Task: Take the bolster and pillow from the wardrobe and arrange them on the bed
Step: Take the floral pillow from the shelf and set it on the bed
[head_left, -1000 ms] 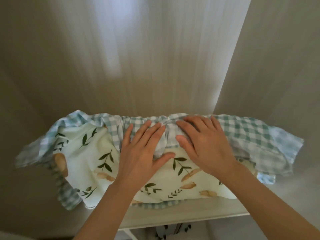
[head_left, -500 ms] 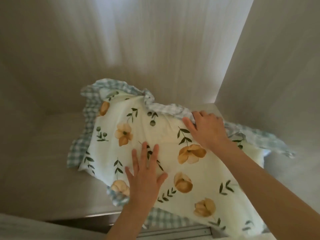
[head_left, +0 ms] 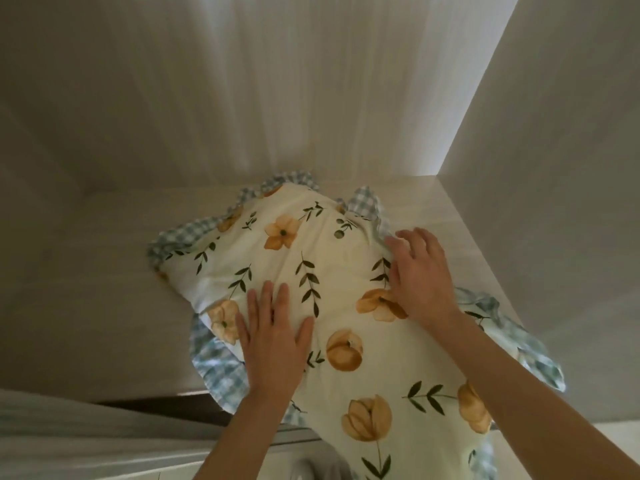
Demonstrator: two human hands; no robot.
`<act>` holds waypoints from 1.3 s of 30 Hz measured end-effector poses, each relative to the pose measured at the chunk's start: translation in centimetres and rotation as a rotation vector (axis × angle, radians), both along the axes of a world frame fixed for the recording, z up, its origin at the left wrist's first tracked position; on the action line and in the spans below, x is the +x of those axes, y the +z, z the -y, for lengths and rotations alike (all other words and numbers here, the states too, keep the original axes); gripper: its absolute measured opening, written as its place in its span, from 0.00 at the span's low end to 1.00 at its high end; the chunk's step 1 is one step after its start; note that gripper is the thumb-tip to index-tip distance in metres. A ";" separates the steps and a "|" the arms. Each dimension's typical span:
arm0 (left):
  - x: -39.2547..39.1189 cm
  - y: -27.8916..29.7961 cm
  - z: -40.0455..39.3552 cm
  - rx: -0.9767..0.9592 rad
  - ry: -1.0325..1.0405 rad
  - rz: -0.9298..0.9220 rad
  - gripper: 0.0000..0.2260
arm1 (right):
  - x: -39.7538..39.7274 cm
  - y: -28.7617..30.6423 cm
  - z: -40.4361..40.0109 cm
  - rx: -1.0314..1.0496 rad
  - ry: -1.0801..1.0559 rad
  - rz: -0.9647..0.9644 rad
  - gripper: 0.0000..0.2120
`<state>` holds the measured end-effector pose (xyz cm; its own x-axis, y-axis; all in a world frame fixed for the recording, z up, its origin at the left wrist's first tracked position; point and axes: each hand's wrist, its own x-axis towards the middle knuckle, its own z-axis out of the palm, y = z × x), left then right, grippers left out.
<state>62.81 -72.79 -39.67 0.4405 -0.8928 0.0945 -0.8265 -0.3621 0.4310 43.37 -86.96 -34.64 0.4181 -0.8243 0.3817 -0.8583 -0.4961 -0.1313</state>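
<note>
Two bare hands lie on one floral pillow (head_left: 332, 289) with a blue-checked frill, which rests on a wardrobe shelf (head_left: 86, 289) and already hangs partly over the shelf's front edge toward the person. The pillow's long axis runs diagonally, from the far corner ahead and left of the hands down to the near corner below the right forearm. The left hand (head_left: 273, 337) lies flat and spread on the cover, its grip wide and closed on nothing, the bulk of the pillow lying ahead of it and to its right. The right hand (head_left: 420, 275) sits farther in, at the pillow's right edge, fingers curled over the frill (head_left: 381, 216); whether that grip has actually pinched the cloth cannot be told. The right hand is the nearer to the far end, so the next pull likely depends on it dragging along the long axis toward the body while the left steadies. Beyond the pillow stand the wardrobe's pale back panel (head_left: 277, 81) and right side wall (head_left: 554, 168). No bolster and no bed are in view.
</note>
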 end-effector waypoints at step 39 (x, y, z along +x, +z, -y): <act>-20.6 10.8 -17.8 -0.919 0.664 -0.076 0.27 | -6.0 1.8 -10.4 1.100 0.110 0.757 0.50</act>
<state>42.18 -54.95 -28.90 0.8334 -0.0866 0.5458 -0.5492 -0.2398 0.8006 37.36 -76.52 -32.87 0.4838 -0.8263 -0.2882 -0.3598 0.1123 -0.9262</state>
